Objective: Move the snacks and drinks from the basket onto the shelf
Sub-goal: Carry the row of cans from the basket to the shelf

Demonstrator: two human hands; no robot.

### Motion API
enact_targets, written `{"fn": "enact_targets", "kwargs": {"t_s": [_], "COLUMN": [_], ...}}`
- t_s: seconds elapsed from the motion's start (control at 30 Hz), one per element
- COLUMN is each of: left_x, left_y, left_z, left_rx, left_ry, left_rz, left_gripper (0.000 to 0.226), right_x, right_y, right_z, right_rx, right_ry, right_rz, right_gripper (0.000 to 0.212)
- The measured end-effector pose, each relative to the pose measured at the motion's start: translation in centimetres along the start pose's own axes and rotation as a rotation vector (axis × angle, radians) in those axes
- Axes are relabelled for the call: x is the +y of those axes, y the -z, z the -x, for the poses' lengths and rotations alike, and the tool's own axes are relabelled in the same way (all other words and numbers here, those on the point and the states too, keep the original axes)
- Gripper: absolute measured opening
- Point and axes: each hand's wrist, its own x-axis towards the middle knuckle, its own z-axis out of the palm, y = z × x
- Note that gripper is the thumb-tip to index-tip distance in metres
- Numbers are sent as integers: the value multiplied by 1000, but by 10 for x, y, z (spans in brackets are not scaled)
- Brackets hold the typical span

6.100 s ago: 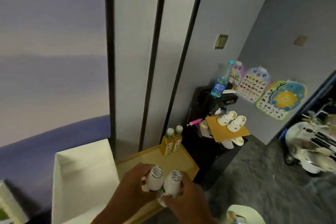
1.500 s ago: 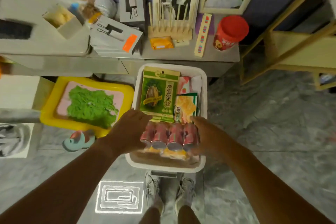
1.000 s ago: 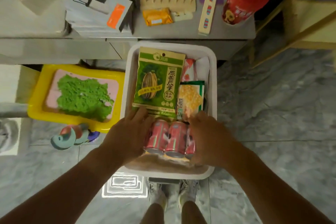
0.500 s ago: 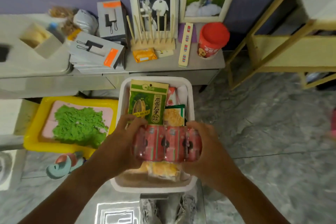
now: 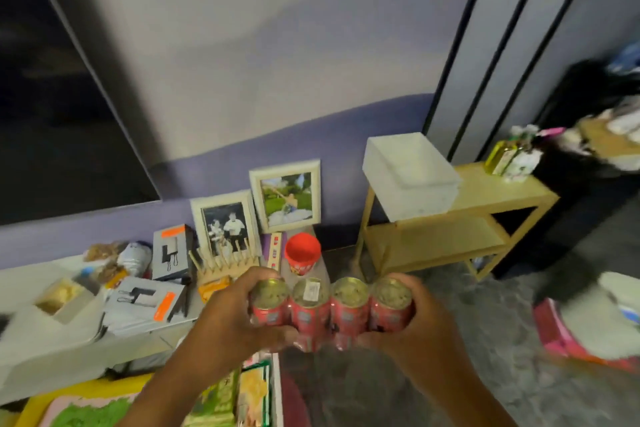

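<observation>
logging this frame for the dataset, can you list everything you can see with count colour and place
cans: four, red with pale tops, in a row, held up between both hands
shelf: one, pale wood, two tiers, right of centre by the wall
white box: one, on the shelf's top left end
bottles: a small group, yellow and white, on the shelf's far right end; count blurred
picture frames: two, white, leaning on the purple wall
red tub: one, on the low table
wooden rack: one, in front of the frames
grey boxes: two, orange labels, on the low table
snack packets: green, bottom edge, partly cut off
left hand: grips the left end can
right hand: grips the right end can
</observation>
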Motion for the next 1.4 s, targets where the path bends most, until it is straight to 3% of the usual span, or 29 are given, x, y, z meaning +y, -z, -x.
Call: {"fn": "enact_targets", "kwargs": {"t_s": [0.17, 0.4, 0.57, 0.77, 0.9, 1.07, 1.4], "left_x": [115, 211, 243, 249, 258, 257, 254], "left_y": [-33, -106, -174, -258, -310, -368, -513], "left_z": [-29, -96, -173, -290, -357, -433, -537], "left_rx": [2, -53, -166, -105, -151, -187, -22], "left_ry": [-170, -312, -379, -451, -408, -303, -73], "left_rz": [-53, -90, -82, -142, -150, -185, -184], "left_gripper": [70, 62, 62, 53, 49, 67, 73], "right_x": [-36, -26, 21, 68, 109, 180, 304], "right_y": [110, 231, 302, 370, 414, 452, 533], "right_z": [-9, -29, -85, -188, -252, -327, -479], "right_rx": [157, 305, 387, 408, 381, 339, 138], "right_ry": [130, 162, 144, 59, -75, -114, -101], "right_rz": [5, 57, 150, 293, 276, 314, 276], "right_gripper": [73, 74, 73, 69, 74, 85, 83]}}
